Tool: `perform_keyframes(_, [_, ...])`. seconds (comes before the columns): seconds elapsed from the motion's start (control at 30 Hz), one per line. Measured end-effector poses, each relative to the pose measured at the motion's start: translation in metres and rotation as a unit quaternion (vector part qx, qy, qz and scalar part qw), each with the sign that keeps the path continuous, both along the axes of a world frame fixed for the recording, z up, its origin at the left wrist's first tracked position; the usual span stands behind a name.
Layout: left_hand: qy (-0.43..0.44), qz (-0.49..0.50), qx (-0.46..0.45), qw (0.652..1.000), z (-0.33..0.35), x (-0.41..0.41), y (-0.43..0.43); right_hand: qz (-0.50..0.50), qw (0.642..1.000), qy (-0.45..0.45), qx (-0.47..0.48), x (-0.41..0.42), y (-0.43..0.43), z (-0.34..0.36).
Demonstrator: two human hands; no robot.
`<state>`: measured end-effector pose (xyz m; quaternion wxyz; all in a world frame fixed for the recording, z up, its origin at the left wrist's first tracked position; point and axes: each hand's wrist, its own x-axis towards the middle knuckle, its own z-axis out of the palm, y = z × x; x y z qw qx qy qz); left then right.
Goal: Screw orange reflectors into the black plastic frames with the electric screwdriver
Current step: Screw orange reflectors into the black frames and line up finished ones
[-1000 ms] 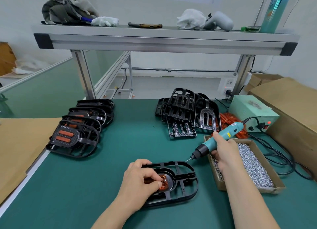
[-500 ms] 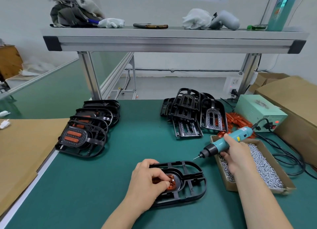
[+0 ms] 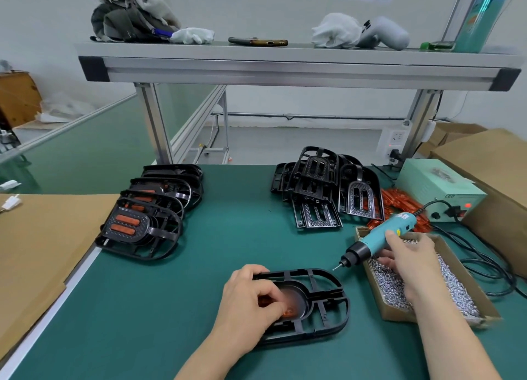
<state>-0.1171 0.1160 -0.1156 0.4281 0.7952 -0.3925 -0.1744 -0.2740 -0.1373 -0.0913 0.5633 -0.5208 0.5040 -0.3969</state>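
Note:
A black plastic frame (image 3: 322, 302) lies flat on the green mat in front of me. My left hand (image 3: 251, 300) rests on its left half, fingers curled over an orange reflector (image 3: 288, 308) seated in the frame's round recess. My right hand (image 3: 410, 262) grips the teal electric screwdriver (image 3: 379, 237) above the cardboard box of screws (image 3: 453, 288). The bit tip points down-left, just beyond the frame's upper right corner and clear of it.
Finished frames with orange reflectors (image 3: 148, 217) are stacked at the left. Bare black frames (image 3: 325, 191) are piled at the back, loose orange reflectors (image 3: 399, 200) beside them. A green power supply (image 3: 439, 188) and cables sit at the right, cardboard sheet (image 3: 37, 242) at the left.
My right hand has drawn the screwdriver back to the right, over the screw box. My left hand stays on the reflector in the frame. The view shifted slightly.

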Motion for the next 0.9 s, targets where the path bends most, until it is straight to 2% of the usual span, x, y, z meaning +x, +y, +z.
perform_keyframes(0.27, [0.002, 0.002, 0.007, 1.0, 0.001, 0.0, 0.0, -0.008, 0.997, 0.062, -0.039, 0.003, 0.006, 0.004])
perform_keyframes(0.37, [0.004, 0.001, 0.006, 1.0, 0.002, 0.0, 0.0, -0.018, 0.984, 0.146, -0.097, -0.001, 0.009, 0.006])
perform_keyframes(0.43, [0.004, 0.001, 0.008, 1.0, 0.002, 0.0, 0.0, -0.012, 0.953, 0.249, -0.17, -0.008, 0.011, 0.008])
perform_keyframes(0.5, [0.008, 0.003, 0.009, 1.0, 0.002, -0.001, 0.001, 0.019, 0.894, 0.384, -0.229, -0.015, 0.012, 0.008])
perform_keyframes(0.57, [0.011, 0.004, 0.009, 1.0, 0.003, -0.001, 0.001, 0.082, 0.83, 0.501, -0.233, -0.019, 0.011, 0.009])
perform_keyframes(0.63, [0.008, 0.004, 0.01, 1.0, 0.004, -0.002, 0.001, 0.123, 0.801, 0.542, -0.22, -0.02, 0.012, 0.011])
perform_keyframes(0.9, [0.01, 0.0, 0.01, 1.0, 0.008, -0.002, 0.002, 0.075, 0.83, 0.503, -0.231, -0.026, 0.01, 0.011])
